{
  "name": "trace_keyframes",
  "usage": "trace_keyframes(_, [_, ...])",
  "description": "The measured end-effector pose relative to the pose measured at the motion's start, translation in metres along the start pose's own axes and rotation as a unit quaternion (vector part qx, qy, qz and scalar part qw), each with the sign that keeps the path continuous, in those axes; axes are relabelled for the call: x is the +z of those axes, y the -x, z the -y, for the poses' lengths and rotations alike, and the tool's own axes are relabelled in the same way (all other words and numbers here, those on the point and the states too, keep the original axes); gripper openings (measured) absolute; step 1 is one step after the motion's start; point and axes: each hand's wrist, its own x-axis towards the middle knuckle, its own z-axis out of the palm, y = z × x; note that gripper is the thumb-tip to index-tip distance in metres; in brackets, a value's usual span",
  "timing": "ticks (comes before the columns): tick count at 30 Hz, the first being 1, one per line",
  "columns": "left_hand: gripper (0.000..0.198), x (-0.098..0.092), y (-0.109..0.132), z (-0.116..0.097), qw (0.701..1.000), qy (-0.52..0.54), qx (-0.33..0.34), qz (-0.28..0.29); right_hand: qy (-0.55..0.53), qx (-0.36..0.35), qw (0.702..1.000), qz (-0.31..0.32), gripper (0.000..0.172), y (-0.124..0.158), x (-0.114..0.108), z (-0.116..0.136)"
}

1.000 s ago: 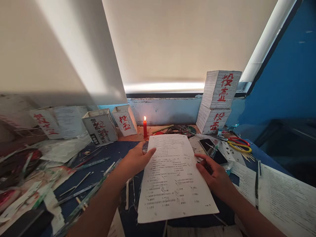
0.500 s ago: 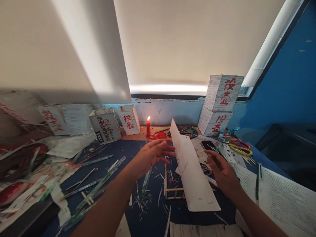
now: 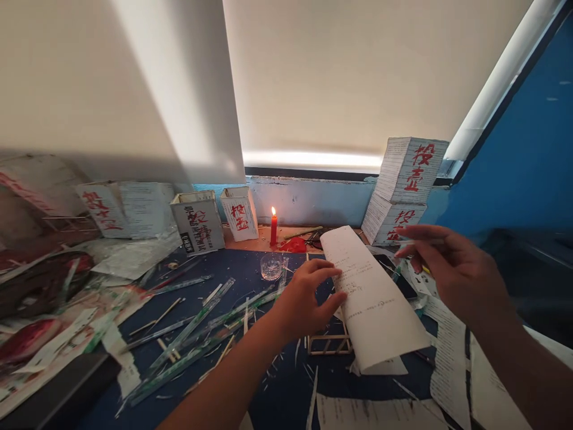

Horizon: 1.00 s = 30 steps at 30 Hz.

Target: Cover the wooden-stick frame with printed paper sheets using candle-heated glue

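My left hand (image 3: pixel 308 295) rests with its fingers spread on the left edge of a printed paper sheet (image 3: pixel 373 304) that is curled over to the right. Beneath the sheet a small frame of wooden sticks (image 3: pixel 329 344) lies on the dark blue table (image 3: pixel 268 382). My right hand (image 3: pixel 456 269) hovers raised above the table's right side, its fingers loosely curved and apart, with nothing visible in it. It is close to a dark phone, mostly hidden by the sheet.
A lit red candle (image 3: pixel 273 228) stands at the back by a small glass (image 3: pixel 271 266). Paper boxes with red characters (image 3: pixel 405 188) are stacked at the back right, others (image 3: pixel 199 221) at the back left. Loose sticks and strips (image 3: pixel 192 334) litter the left.
The sheet lay flat under both hands, then was flipped over to the right, uncovering the stick frame. My right hand has lifted off it and risen; my left hand has followed to its edge.
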Motion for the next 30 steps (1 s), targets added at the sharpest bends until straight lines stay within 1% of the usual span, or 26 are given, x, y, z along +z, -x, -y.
trace_keyframes(1, [0.044, 0.001, 0.001, -0.001, 1.000, -0.021, 0.006, 0.001, 0.002, -0.015, 1.000, 0.006, 0.034, -0.008, 0.002, 0.007])
trace_keyframes(3, [0.046, 0.002, 0.002, -0.002, 0.998, -0.057, 0.016, 0.009, 0.002, -0.048, 0.998, 0.040, 0.033, -0.026, 0.008, 0.020])
trace_keyframes(6, [0.047, 0.001, 0.003, -0.005, 0.996, -0.081, 0.030, 0.026, 0.028, -0.103, 0.989, 0.103, 0.031, -0.058, 0.028, 0.037])
trace_keyframes(7, [0.047, 0.000, 0.003, -0.005, 0.995, -0.085, 0.034, 0.027, 0.043, -0.127, 0.985, 0.112, 0.032, -0.069, 0.037, 0.041])
trace_keyframes(9, [0.047, 0.000, 0.004, -0.005, 0.995, -0.089, 0.041, 0.025, 0.067, -0.175, 0.970, 0.155, 0.033, -0.089, 0.058, 0.045])
trace_keyframes(12, [0.047, 0.000, 0.004, -0.004, 0.995, -0.085, 0.049, 0.032, 0.102, -0.207, 0.943, 0.239, 0.034, -0.114, 0.096, 0.044])
trace_keyframes(13, [0.048, 0.001, 0.004, -0.004, 0.995, -0.084, 0.050, 0.035, 0.123, -0.213, 0.935, 0.254, 0.032, -0.120, 0.109, 0.043])
trace_keyframes(17, [0.048, 0.001, 0.004, -0.002, 0.995, -0.080, 0.053, 0.035, 0.161, -0.226, 0.922, 0.270, 0.019, -0.136, 0.158, 0.031])
trace_keyframes(21, [0.046, -0.001, 0.004, -0.001, 0.995, -0.076, 0.051, 0.025, 0.187, -0.213, 0.917, 0.281, 0.016, -0.146, 0.198, 0.015])
trace_keyframes(23, [0.046, -0.001, 0.005, 0.000, 0.996, -0.074, 0.046, 0.022, 0.197, -0.201, 0.917, 0.282, 0.015, -0.151, 0.214, 0.007])
trace_keyframes(25, [0.045, -0.001, 0.005, 0.001, 0.996, -0.073, 0.043, 0.022, 0.207, -0.187, 0.919, 0.278, 0.018, -0.156, 0.228, 0.001])
trace_keyframes(27, [0.046, -0.001, 0.006, 0.002, 0.996, -0.072, 0.050, 0.021, 0.218, -0.173, 0.921, 0.271, 0.021, -0.161, 0.240, -0.004])
trace_keyframes(30, [0.044, 0.000, 0.006, 0.002, 0.996, -0.062, 0.066, 0.015, 0.233, -0.155, 0.924, 0.260, 0.021, -0.169, 0.254, -0.008])
